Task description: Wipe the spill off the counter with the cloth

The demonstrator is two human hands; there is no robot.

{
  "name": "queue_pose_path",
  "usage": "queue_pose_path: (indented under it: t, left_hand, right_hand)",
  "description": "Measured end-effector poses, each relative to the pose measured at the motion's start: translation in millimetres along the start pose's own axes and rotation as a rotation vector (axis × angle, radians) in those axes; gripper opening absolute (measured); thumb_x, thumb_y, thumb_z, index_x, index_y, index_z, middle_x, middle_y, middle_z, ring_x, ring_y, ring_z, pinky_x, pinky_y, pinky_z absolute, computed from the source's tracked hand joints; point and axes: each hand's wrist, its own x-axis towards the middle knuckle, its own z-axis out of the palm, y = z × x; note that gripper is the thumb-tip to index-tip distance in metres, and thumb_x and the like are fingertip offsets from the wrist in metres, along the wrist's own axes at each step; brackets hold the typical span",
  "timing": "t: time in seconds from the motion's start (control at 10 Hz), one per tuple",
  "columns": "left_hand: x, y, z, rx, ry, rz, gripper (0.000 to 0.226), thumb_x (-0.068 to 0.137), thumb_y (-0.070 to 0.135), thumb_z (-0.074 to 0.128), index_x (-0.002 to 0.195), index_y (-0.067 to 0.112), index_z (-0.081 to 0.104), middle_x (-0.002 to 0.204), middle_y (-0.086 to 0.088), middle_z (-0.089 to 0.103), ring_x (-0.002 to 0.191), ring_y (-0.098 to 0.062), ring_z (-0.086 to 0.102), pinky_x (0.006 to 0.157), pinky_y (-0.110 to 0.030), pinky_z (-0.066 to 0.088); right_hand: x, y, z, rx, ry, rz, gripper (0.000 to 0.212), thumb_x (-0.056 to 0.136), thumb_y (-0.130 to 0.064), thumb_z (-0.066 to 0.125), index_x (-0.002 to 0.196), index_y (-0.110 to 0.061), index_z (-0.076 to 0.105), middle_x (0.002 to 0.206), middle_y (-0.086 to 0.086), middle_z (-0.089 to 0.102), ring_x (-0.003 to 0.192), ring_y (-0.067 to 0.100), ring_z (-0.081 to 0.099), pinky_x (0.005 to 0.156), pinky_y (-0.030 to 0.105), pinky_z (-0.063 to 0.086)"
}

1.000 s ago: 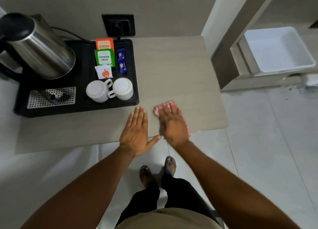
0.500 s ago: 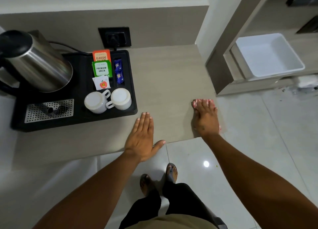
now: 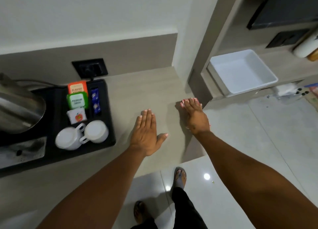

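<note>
In the head view, the cloth [image 3: 182, 102] is being pressed flat under the right hand [image 3: 194, 116] at the counter's [image 3: 146, 89] right edge, only pink slivers showing past the fingertips and wrist. It is being pinned by an open palm, not gripped. The left hand [image 3: 146, 134] is being rested flat and empty, just beside the black tray [image 3: 110, 125]. No spill is being shown; unwiped counter lies leftward and farther back, so the right hand is judged nearer for the next stroke.
</note>
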Motion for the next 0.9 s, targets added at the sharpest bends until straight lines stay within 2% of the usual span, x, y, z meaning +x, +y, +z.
queue_pose_path:
  t: [0.1, 0.2, 0.3, 0.4, 0.5, 0.6, 0.7, 0.8, 0.9]
  left_hand:
    - [36, 19, -12, -0.044, 0.037, 0.026, 0.105, 0.091, 0.075, 0.006, 0.159, -0.005, 0.005, 0.170, -0.026, 0.003, 0.158, -0.039, -0.002, 0.128, -0.051, 0.003]
    - [79, 44, -19, -0.055, 0.045, 0.055, 0.105, 0.091, 0.074, 0.009, 0.158, -0.007, 0.010, 0.169, -0.027, 0.008, 0.158, -0.040, 0.002, 0.128, -0.052, 0.006]
    - [120, 71, -18, -0.084, 0.063, 0.069, 0.100, 0.096, 0.071, 0.024, 0.157, -0.008, 0.015, 0.168, -0.029, 0.012, 0.158, -0.042, 0.005, 0.129, -0.053, 0.008]
    - [158, 93, -10, -0.099, 0.083, 0.053, 0.098, 0.098, 0.068, 0.031, 0.158, -0.008, 0.012, 0.169, -0.028, 0.009, 0.158, -0.039, 0.003, 0.129, -0.047, 0.001]
    - [197, 103, -5, -0.062, 0.058, 0.003, 0.102, 0.095, 0.074, 0.014, 0.159, -0.005, 0.003, 0.170, -0.025, 0.003, 0.159, -0.037, -0.003, 0.129, -0.047, -0.001]
    - [221, 102, -4, -0.023, 0.012, -0.049, 0.101, 0.094, 0.078, 0.010, 0.156, 0.002, -0.015, 0.171, -0.021, -0.009, 0.158, -0.033, -0.013, 0.128, -0.046, -0.006]
    - [230, 102, -4, -0.008, -0.027, -0.081, 0.099, 0.091, 0.080, 0.003, 0.150, 0.005, -0.025, 0.169, -0.019, -0.017, 0.156, -0.033, -0.018, 0.128, -0.045, -0.008]
    - [230, 102, -1, -0.006, -0.064, -0.110, 0.102, 0.087, 0.081, -0.003, 0.150, 0.005, -0.027, 0.168, -0.018, -0.021, 0.156, -0.033, -0.021, 0.128, -0.045, -0.009]
    - [230, 105, -5, -0.020, -0.057, -0.122, 0.101, 0.088, 0.080, -0.003, 0.150, 0.004, -0.027, 0.168, -0.019, -0.021, 0.156, -0.032, -0.022, 0.127, -0.044, -0.011]
  right_hand:
    - [33, 43, -50, -0.037, 0.073, 0.033, 0.081, 0.081, 0.000, 0.066, 0.154, -0.019, 0.038, 0.165, 0.007, 0.029, 0.156, 0.027, 0.014, 0.128, 0.038, 0.010]
    - [76, 93, -100, -0.022, 0.197, 0.111, 0.061, 0.092, -0.012, 0.045, 0.152, -0.019, 0.037, 0.161, 0.006, 0.033, 0.154, 0.027, 0.021, 0.127, 0.042, 0.017]
    - [116, 142, -128, -0.127, 0.247, 0.111, 0.074, 0.087, 0.015, 0.057, 0.149, -0.023, 0.040, 0.161, 0.005, 0.033, 0.155, 0.028, 0.020, 0.127, 0.040, 0.018]
    - [153, 183, -140, -0.151, 0.197, 0.132, 0.075, 0.082, 0.018, 0.059, 0.146, -0.019, 0.045, 0.155, 0.008, 0.038, 0.152, 0.031, 0.027, 0.127, 0.042, 0.021]
    - [186, 205, -141, -0.092, 0.113, 0.166, 0.061, 0.083, 0.003, 0.060, 0.141, -0.014, 0.048, 0.146, 0.012, 0.043, 0.143, 0.032, 0.034, 0.125, 0.040, 0.022]
    - [210, 212, -133, 0.013, 0.027, 0.255, 0.060, 0.086, -0.021, 0.066, 0.142, -0.013, 0.047, 0.144, 0.014, 0.041, 0.139, 0.034, 0.035, 0.122, 0.046, 0.027]
    - [223, 214, -123, -0.038, -0.106, 0.273, 0.071, 0.081, -0.029, 0.071, 0.144, -0.013, 0.042, 0.146, 0.013, 0.038, 0.140, 0.033, 0.034, 0.122, 0.044, 0.028]
    - [224, 219, -110, -0.207, -0.091, 0.205, 0.062, 0.082, -0.033, 0.068, 0.136, -0.013, 0.044, 0.140, 0.014, 0.041, 0.136, 0.031, 0.037, 0.122, 0.038, 0.026]
    - [217, 216, -109, -0.054, 0.047, 0.221, 0.033, 0.098, -0.025, 0.047, 0.126, -0.008, 0.052, 0.134, 0.019, 0.051, 0.130, 0.038, 0.047, 0.117, 0.047, 0.036]
